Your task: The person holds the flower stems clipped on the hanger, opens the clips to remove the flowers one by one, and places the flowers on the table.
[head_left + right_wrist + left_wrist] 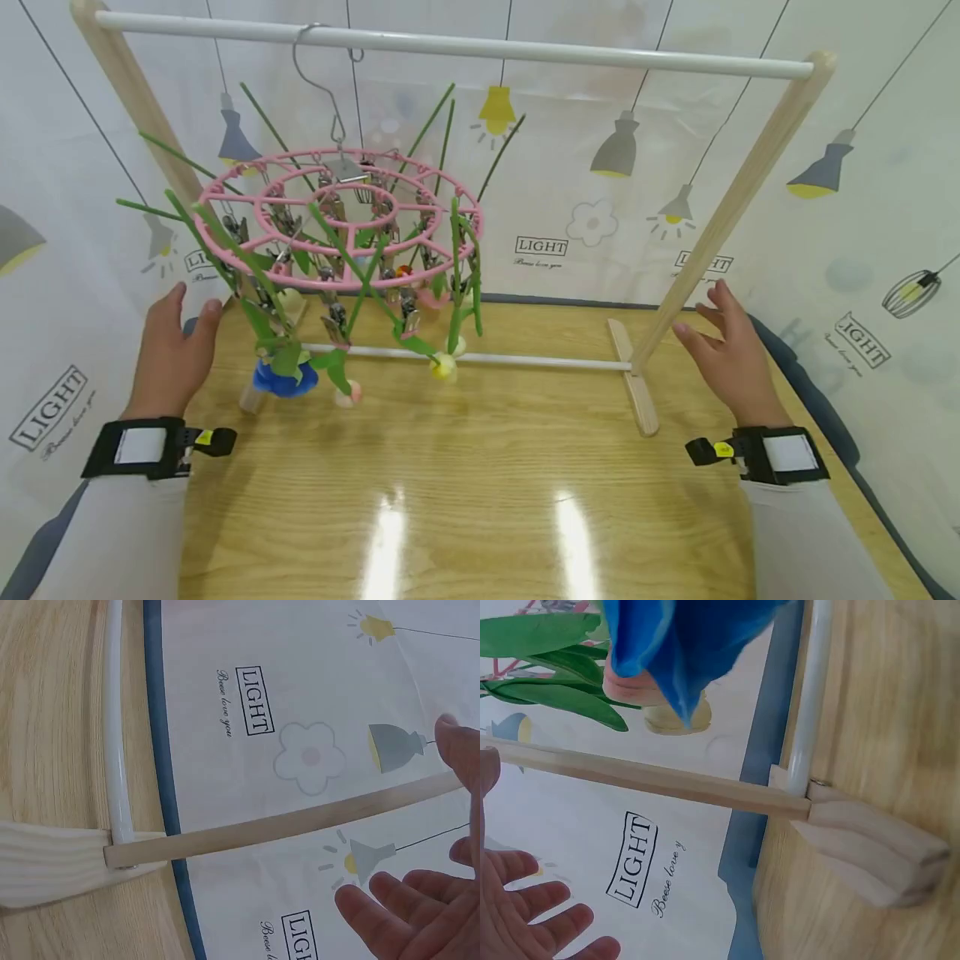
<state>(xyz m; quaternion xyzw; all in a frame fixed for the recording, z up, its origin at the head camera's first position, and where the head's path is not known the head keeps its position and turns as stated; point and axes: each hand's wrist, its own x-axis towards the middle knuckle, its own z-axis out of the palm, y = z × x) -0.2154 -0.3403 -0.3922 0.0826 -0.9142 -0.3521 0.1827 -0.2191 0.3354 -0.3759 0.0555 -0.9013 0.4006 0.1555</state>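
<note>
A wooden rack with a white top bar (555, 52) stands on the table. From that bar a pink round clip hanger (375, 285) hangs by its metal hook (330, 100), left of centre. Its metal clips hold several artificial flowers head down, among them a blue flower (285, 379) and a pale yellow one (444, 368). My left hand (171, 354) is spread beside the left post (652, 780), holding nothing. Over on the right, my right hand (731, 358) has its fingers apart near the right post (731, 200); in the right wrist view the fingers (375, 915) grip nothing.
The rack's wooden feet (643, 404) and lower white bar (525, 360) rest on the wooden table (480, 467). Behind it hangs a white cloth (570, 150) printed with lamps. A dark blue edge (806, 392) borders the table.
</note>
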